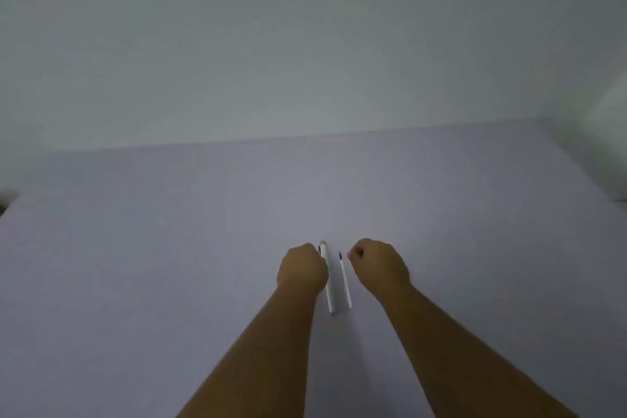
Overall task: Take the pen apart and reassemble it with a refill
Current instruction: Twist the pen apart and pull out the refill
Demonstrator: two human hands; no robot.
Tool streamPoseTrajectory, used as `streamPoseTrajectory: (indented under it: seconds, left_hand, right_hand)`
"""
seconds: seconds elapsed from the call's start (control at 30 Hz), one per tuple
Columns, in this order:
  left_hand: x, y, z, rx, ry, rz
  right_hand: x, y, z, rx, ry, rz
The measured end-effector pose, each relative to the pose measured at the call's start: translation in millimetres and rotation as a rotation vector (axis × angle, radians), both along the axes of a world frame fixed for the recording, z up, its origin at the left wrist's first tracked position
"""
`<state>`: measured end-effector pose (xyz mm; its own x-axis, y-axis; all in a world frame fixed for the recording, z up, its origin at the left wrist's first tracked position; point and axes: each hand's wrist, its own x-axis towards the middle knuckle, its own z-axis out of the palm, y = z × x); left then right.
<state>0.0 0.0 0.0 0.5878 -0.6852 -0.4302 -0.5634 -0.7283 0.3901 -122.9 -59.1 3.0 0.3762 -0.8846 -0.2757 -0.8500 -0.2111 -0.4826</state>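
A white pen [329,295] lies on the pale table, pointing away from me, with a grey end at its far tip. Just right of it lies a thin white refill [345,282] with a dark tip at its far end. My left hand [302,270] rests as a loose fist right against the pen's left side, hiding part of its upper half. My right hand [378,266] is curled a little to the right of the refill, apart from it. Neither hand visibly grips anything.
The pale lilac table [169,248] runs wide on both sides and meets a plain wall [305,44] at the back. A blurred pale object [607,146] sits at the far right edge.
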Motion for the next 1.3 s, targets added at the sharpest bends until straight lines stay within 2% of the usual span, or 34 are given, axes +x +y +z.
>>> streamPoseTrajectory:
  seconds: [0.13, 0.27, 0.4, 0.57, 0.73, 0.87, 0.93, 1.03, 1.1, 1.3]
  left_hand:
    - [-10.8, 2.7, -21.0, -0.003, 0.114, 0.092]
    - [-15.0, -0.6, -27.5, -0.032, 0.126, 0.146]
    - [-15.4, -0.6, -23.9, -0.093, 0.179, 0.146]
    - [-13.7, 12.4, -13.2, -0.259, 0.243, 0.077]
    - [-9.7, 18.0, -3.1, -0.280, 0.294, 0.005]
    - [-1.8, 19.0, 0.4, -0.238, 0.463, 0.002]
    - [-2.8, 22.9, -0.6, -0.247, 0.531, 0.050]
    - [-2.5, 24.8, -5.3, -0.297, 0.526, 0.136]
    - [-1.7, 23.1, -7.8, -0.309, 0.496, 0.148]
    - [-1.2, 20.2, -10.2, -0.290, 0.438, 0.134]
  right_hand:
    - [-6.0, 1.0, -15.7, 0.016, -0.005, -0.022]
    - [-7.7, 3.2, -26.3, 0.049, -0.025, -0.001]
    - [-3.5, 2.5, -26.5, 0.120, -0.124, -0.031]
    - [13.4, 1.0, -10.3, 0.317, -0.353, -0.205]
    - [23.5, -1.8, 1.3, 0.396, -0.417, -0.301]
    - [20.4, -11.4, 0.5, 0.431, -0.531, -0.499]
    - [12.2, -20.3, -0.6, 0.430, -0.495, -0.467]
    - [1.2, -20.8, -8.0, 0.319, -0.189, -0.188]
    - [-3.0, -13.0, -15.7, 0.231, -0.069, -0.092]
    - [-3.3, -7.2, -27.6, 0.136, -0.032, -0.086]
